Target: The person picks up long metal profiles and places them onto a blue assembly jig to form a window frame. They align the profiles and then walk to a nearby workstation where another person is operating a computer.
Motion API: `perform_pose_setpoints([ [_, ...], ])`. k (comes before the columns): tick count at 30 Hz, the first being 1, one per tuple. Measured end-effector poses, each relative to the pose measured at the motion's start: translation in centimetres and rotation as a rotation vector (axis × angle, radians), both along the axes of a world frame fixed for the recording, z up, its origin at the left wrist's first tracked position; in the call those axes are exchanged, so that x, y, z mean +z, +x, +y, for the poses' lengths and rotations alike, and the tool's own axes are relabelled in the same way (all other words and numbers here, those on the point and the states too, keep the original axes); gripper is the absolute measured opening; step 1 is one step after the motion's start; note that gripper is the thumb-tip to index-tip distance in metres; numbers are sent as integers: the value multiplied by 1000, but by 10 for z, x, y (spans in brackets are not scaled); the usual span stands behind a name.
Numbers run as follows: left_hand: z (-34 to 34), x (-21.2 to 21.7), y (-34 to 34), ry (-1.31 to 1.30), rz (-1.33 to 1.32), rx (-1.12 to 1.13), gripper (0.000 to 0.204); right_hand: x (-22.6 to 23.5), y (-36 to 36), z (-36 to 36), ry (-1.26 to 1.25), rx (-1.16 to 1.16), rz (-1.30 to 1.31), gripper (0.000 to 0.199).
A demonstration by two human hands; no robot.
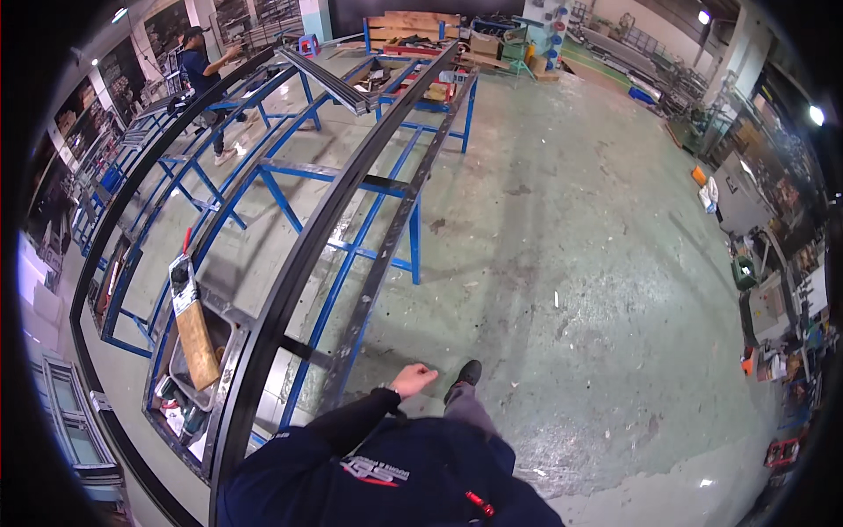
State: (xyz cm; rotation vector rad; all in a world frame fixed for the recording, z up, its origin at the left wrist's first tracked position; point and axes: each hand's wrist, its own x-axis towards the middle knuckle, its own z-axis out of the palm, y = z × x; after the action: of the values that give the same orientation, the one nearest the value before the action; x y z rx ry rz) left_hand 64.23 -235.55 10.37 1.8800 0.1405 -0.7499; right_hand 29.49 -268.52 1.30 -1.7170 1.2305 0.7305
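My left hand [413,379] hangs in front of my body, to the right of a long blue work stand [414,237], apart from it. Its fingers are curled loosely together and nothing shows in them. My right hand is out of the picture. A large black frame of long profiles [303,255] rests across the blue stands, its near bar running along my left side. Beyond that bar, a brush with a wooden handle [198,347] lies over the rim of a grey tray [213,397] set among the stand's rails.
A person [200,75] in dark clothes stands at the far left behind the stands. More dark profiles [325,77] lie across the frame's far part. Grey-green floor [571,263] stretches to my right. Cluttered benches [773,307] line the right wall; boxes [485,42] stand at the back.
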Motion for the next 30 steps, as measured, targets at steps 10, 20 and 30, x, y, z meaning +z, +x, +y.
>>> perform_pose_setpoints([
  [10, -24, -80, 219, 338, 193, 192, 52, 88, 610, -201, 216, -111, -583, 38],
  [20, -131, -139, 488, 353, 188, 206, 49, 37, 920, -323, -32, 135, -483, 30],
  [30, -264, -11, 956, 116, -148, 266, 36, -16, 1070, -377, 90, 29, -78, 58],
])
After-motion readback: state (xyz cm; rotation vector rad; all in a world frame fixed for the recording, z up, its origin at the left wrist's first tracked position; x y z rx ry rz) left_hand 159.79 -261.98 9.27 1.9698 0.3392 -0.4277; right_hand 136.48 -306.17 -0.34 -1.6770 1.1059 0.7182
